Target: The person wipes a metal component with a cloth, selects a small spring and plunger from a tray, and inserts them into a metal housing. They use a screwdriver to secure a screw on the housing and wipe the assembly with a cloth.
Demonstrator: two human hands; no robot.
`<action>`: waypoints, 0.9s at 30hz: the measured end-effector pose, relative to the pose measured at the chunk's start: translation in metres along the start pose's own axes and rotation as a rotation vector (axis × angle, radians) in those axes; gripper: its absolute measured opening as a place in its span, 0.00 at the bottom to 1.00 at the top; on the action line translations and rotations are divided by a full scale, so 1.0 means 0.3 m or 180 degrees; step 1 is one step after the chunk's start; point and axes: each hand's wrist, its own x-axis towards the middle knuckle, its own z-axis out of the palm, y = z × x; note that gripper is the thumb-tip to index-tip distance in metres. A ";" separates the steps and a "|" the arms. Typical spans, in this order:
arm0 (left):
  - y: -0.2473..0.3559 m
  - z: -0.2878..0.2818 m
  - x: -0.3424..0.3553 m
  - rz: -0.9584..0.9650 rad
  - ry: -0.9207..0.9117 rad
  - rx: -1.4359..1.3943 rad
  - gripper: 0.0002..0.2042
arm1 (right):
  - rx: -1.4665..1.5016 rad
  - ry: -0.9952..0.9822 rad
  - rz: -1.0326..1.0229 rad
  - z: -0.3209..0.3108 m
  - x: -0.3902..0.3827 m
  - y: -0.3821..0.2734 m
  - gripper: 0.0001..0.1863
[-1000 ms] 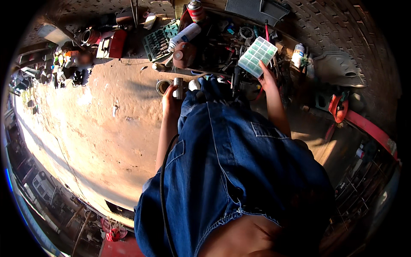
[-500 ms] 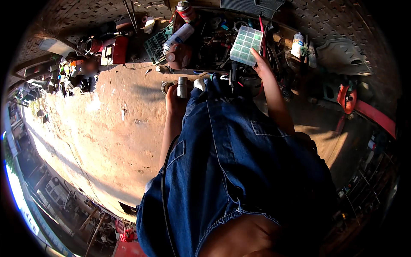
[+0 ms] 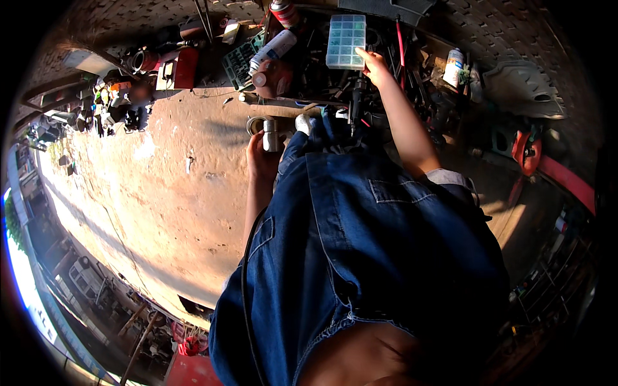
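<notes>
My right hand (image 3: pixel 374 64) grips a clear plastic compartment box (image 3: pixel 344 38) with green contents by its lower right corner, held out over the cluttered pile of tools. My left hand (image 3: pixel 257 154) is closed on a silver metal cylinder (image 3: pixel 270 137) low at the centre left, with a round metal rim (image 3: pixel 253 121) just behind it. Below the box lies a dark elongated tool (image 3: pixel 354 109). Denim overalls cover my body, and a dark cable runs down their left side.
A tool set (image 3: pixel 233 67), spray cans (image 3: pixel 283 13), a brown container (image 3: pixel 264 80) and a white bottle (image 3: pixel 453 67) line the back. A red metal box (image 3: pixel 185 69) sits back left. A red jack-like tool (image 3: pixel 531 154) lies right, on the concrete floor (image 3: pixel 148 193).
My right hand has moved up and leftward with the compartment box, which has turned more upright in view. My left hand still holds the cylinder, at nearly the same place.
</notes>
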 end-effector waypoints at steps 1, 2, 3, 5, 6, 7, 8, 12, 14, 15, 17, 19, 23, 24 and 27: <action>0.006 -0.010 -0.006 -0.0051 -0.0030 -0.0149 0.20 | 0.0012 0.0004 -0.0034 0.007 -0.001 0.001 0.12; 0.011 -0.019 -0.014 -0.0108 -0.0065 -0.0293 0.19 | 0.0211 0.0288 0.0038 0.019 -0.007 0.014 0.10; 0.014 -0.018 -0.020 -0.0178 -0.0111 -0.0431 0.19 | 0.0158 0.0281 0.0205 0.006 -0.012 0.021 0.08; -0.002 -0.005 -0.041 0.0415 -0.0022 0.0622 0.19 | 0.0040 0.0119 0.0217 -0.011 -0.034 0.059 0.09; -0.004 -0.003 -0.039 0.0496 -0.0066 0.0722 0.18 | 0.0058 0.0041 0.0257 -0.012 -0.037 0.076 0.11; -0.009 -0.001 -0.039 0.0574 -0.0110 0.0813 0.18 | -0.0070 0.0029 0.0239 -0.013 -0.050 0.094 0.11; -0.008 -0.012 -0.031 0.0435 -0.0231 0.0477 0.17 | -0.0373 0.0083 0.0165 -0.014 -0.069 0.118 0.11; 0.017 0.015 -0.010 -0.0172 -0.0375 -0.0535 0.15 | -0.2007 0.0799 -0.1379 0.034 -0.107 0.236 0.14; 0.000 -0.011 0.005 0.0080 -0.0370 -0.0193 0.16 | -0.2386 0.0370 -0.1376 0.141 -0.175 0.221 0.16; -0.019 -0.022 0.033 0.0227 -0.0452 0.0117 0.17 | -0.2699 0.0080 -0.1198 0.183 -0.221 0.186 0.18; -0.010 0.006 0.024 0.0285 -0.0438 0.0230 0.19 | -0.3468 0.0155 -0.1926 0.279 -0.241 0.200 0.21; 0.022 0.075 -0.008 -0.0024 -0.0355 -0.0176 0.18 | -0.4053 -0.0298 -0.1833 0.340 -0.229 0.178 0.28; 0.014 0.030 -0.071 0.0482 0.0002 0.0672 0.19 | -0.4388 -0.0160 -0.2729 0.391 -0.085 0.272 0.18; 0.019 0.036 -0.099 0.0523 0.0134 0.0773 0.20 | -0.4485 -0.0147 -0.2697 0.407 -0.078 0.278 0.17; 0.027 0.017 -0.127 0.0014 0.0314 0.0109 0.21 | -0.4749 0.0101 -0.2617 0.367 -0.017 0.282 0.16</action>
